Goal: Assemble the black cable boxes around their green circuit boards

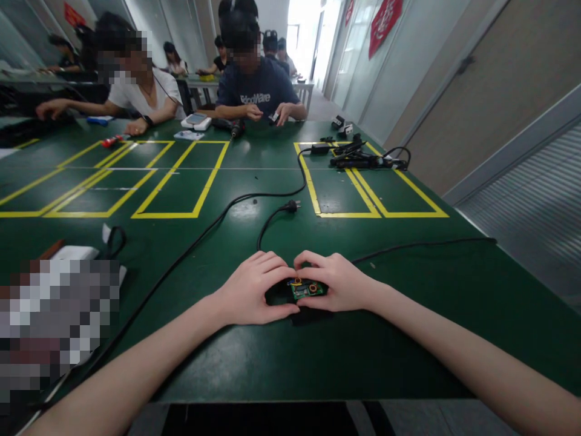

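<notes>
Between my two hands is a small green circuit board [302,292] with copper-wound ring coils on it. It is just above the green table, near the front edge. My left hand [256,289] curls round its left side, the thumb at the near edge and the fingers at the far edge. From the right, my right hand [342,281] grips the board with thumb and bent fingers. A dark patch shows beneath the board; I cannot tell whether it is a part or a shadow. Beyond my hands lies a black cable with a plug [292,206].
A long black cable [218,221] crosses the green table [227,363]. Yellow tape [166,215] marks rectangles on it. Black adapters and cords [354,154] lie at the back right. A blurred-out pile [63,315] is on the left. Two people sit opposite, near a power drill [233,128].
</notes>
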### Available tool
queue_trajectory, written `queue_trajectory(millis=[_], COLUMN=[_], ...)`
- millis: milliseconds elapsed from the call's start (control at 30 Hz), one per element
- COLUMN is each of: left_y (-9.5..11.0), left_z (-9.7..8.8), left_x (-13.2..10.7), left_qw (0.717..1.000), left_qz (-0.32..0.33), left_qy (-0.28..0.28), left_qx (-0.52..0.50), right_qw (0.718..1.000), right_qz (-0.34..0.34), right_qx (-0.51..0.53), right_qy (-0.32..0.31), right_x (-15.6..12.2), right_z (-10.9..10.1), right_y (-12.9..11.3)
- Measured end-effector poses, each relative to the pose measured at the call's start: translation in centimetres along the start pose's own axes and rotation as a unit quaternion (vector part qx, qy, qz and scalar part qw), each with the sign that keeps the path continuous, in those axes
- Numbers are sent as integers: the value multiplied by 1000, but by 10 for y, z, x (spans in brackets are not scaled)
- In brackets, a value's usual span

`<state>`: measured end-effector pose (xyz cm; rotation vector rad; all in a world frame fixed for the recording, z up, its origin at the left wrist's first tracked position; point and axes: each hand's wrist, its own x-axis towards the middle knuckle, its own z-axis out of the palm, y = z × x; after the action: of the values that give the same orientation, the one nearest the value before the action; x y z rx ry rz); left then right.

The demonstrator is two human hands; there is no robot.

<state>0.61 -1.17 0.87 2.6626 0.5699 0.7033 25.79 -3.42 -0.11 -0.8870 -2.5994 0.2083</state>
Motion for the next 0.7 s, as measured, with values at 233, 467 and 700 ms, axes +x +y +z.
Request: queue_trajectory(millis=[233, 467, 700], left_y=[0, -3, -5], left_z=[0, -2, -2], left_x=[2, 5, 4], left_qw=[999, 995, 992], left_qz=[-27, -81, -98], left_qy=[-21, -9, 0], left_qx=[-2, 51, 74], right_qw=[997, 997, 991], right_qz=[2, 64, 121], right_qx=[45, 22, 56], right_qy=[64, 34, 15], right_x=[0, -5, -6], right_z=[-7, -21, -25], right_y=[6, 28, 34])
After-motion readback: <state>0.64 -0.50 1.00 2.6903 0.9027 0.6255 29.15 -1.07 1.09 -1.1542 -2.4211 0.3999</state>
